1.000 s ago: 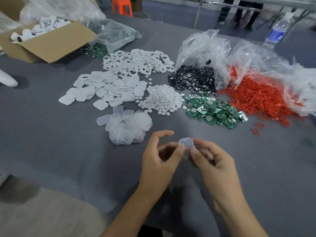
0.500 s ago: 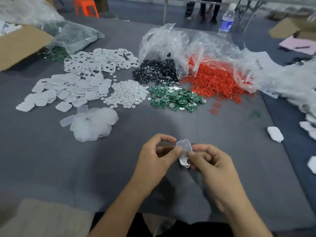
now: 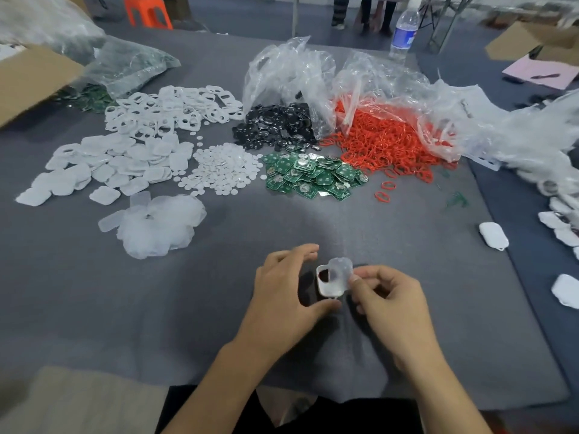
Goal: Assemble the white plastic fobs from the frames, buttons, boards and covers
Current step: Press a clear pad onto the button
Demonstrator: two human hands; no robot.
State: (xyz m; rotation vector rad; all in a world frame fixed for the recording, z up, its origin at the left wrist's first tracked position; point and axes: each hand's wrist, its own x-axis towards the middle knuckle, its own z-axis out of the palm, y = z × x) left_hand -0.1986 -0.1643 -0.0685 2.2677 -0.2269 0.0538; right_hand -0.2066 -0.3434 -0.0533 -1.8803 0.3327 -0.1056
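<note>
Above the grey cloth near the front edge, my right hand [image 3: 388,305] pinches a translucent cover [image 3: 342,270] against a white frame [image 3: 323,285]. The frame's ring hole shows at its upper left. My left hand [image 3: 288,286] arcs around the frame with its thumb tip touching the frame's lower end and its fingers spread above, apart from it. Supply piles lie beyond: white frames [image 3: 175,108], white covers [image 3: 112,164], round white buttons [image 3: 222,170], green boards [image 3: 313,177], translucent covers [image 3: 156,223].
Black round parts [image 3: 279,126] and red rings [image 3: 385,142] spill from clear bags at the back. Finished white fobs [image 3: 493,234] lie at the right. A water bottle [image 3: 404,29] stands at the far edge, with a cardboard box [image 3: 31,79] at the far left.
My left fingers have lifted off the piece and spread; only the thumb still touches. The white frame now shows beside the translucent cover. The view has swung to the right.
</note>
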